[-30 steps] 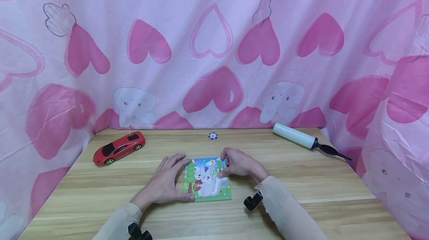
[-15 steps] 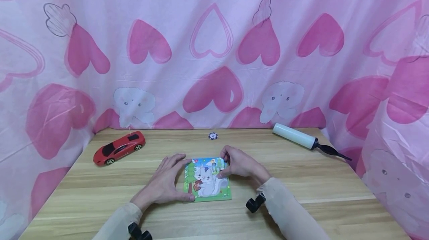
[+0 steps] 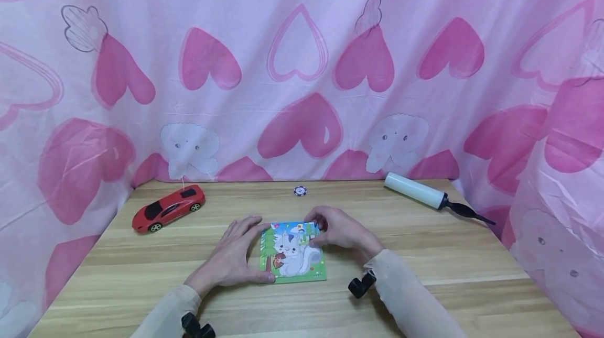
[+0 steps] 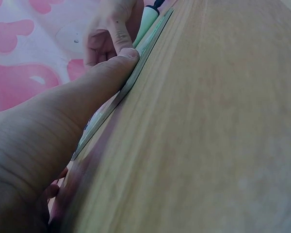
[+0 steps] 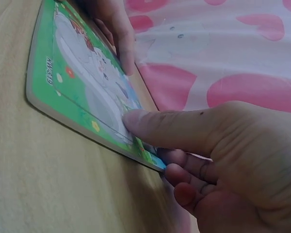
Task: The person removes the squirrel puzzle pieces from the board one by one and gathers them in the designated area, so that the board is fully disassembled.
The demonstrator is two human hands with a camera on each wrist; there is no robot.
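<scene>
A square picture puzzle (image 3: 290, 257) with a white squirrel and a green border lies on the table in the head view. My left hand (image 3: 231, 257) holds its left side, thumb at the near edge and index finger at the far left corner. At the far right corner, my right hand (image 3: 340, 229) pinches a puzzle piece, mostly hidden by the fingers. In the right wrist view, the right thumb (image 5: 160, 127) lies over the puzzle (image 5: 70, 94), with the other fingers curled beside its edge. The left wrist view shows the left thumb (image 4: 111, 73) along the board's edge.
A red toy car (image 3: 169, 209) stands at the back left of the wooden table (image 3: 264, 312). Behind the puzzle lies a poker chip (image 3: 300, 191). A pale hand pump (image 3: 417, 191) with a black nozzle lies at the back right. A pink heart-print curtain (image 3: 302, 123) hangs behind.
My right hand has shifted slightly at the far right corner, its fingertips moving a little left over the puzzle. The left hand and the puzzle stay in place.
</scene>
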